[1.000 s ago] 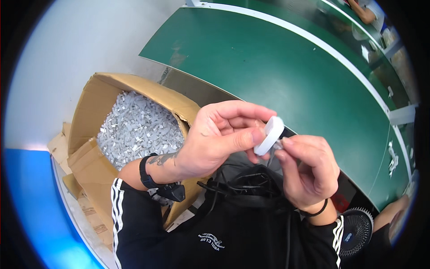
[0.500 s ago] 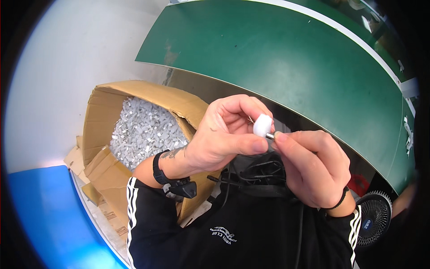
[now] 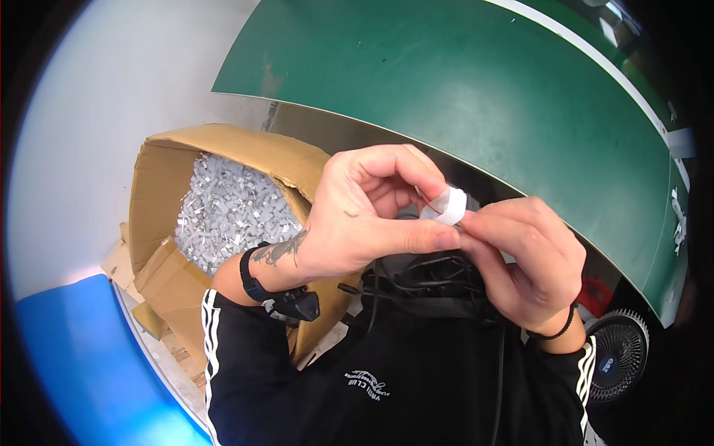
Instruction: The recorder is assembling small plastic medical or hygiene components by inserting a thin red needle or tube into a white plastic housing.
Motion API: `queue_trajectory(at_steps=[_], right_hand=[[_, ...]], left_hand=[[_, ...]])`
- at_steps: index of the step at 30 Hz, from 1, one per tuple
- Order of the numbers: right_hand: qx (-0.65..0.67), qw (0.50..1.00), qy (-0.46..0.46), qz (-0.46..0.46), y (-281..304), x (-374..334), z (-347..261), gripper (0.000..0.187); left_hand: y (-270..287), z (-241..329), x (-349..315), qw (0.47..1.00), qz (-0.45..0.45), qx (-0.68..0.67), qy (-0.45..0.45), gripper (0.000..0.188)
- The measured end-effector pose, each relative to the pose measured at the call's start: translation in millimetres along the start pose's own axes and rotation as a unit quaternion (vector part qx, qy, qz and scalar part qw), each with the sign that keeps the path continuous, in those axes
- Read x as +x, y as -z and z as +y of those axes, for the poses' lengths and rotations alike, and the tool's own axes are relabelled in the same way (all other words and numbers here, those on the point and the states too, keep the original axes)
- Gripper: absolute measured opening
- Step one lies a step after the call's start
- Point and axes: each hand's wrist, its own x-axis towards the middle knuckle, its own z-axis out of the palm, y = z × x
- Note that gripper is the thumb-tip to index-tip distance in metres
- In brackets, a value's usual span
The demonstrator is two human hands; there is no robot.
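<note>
Between my two hands is a small white plastic cap-like part (image 3: 449,207), its hollow side partly showing. My left hand (image 3: 364,212) pinches it between thumb and fingers from the left. A thin red wire (image 3: 427,201) shows by the left fingertips at the part's opening. From the right, my right hand (image 3: 526,256) has its thumb and forefinger pressed together at the part's edge. Whatever lies between those right fingertips is hidden now.
A cardboard box (image 3: 167,167) full of small white pieces (image 3: 230,215) stands at the left. The green tabletop (image 3: 446,89) spans the far side. A black fan (image 3: 619,353) is at the right, and a blue surface (image 3: 82,357) lies lower left.
The white part has turned, so its hollow side and a red wire now show. A short metal pin seen earlier at the right fingertips is now out of sight.
</note>
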Motion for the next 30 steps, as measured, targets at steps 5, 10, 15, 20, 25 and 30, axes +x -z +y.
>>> queue_trajectory(at_steps=[5,10,15,20,25,30], right_hand=[[-0.125,0.987,0.105,-0.004,0,-16,12,0.037],[-0.114,0.991,0.031,0.057,3,-31,10,0.042],[-0.007,0.994,-0.002,0.105,-3,-41,22,0.034],[0.051,0.993,-0.032,0.100,-1,-50,22,0.022],[0.325,0.906,-0.226,0.149,-2,-59,17,0.017],[0.395,0.862,-0.269,0.167,-5,-52,6,0.016]], left_hand=[[-12,0,-3,0.982,0.087,-0.114,0.124,0.023],[-24,-1,-1,0.993,0.071,0.025,0.090,0.018],[-8,0,6,0.831,-0.014,0.496,-0.250,0.015],[-14,3,14,0.799,-0.023,0.515,-0.310,0.022],[-18,-1,19,0.872,-0.019,0.399,-0.285,0.027],[-26,2,12,0.916,-0.019,0.333,-0.222,0.025]])
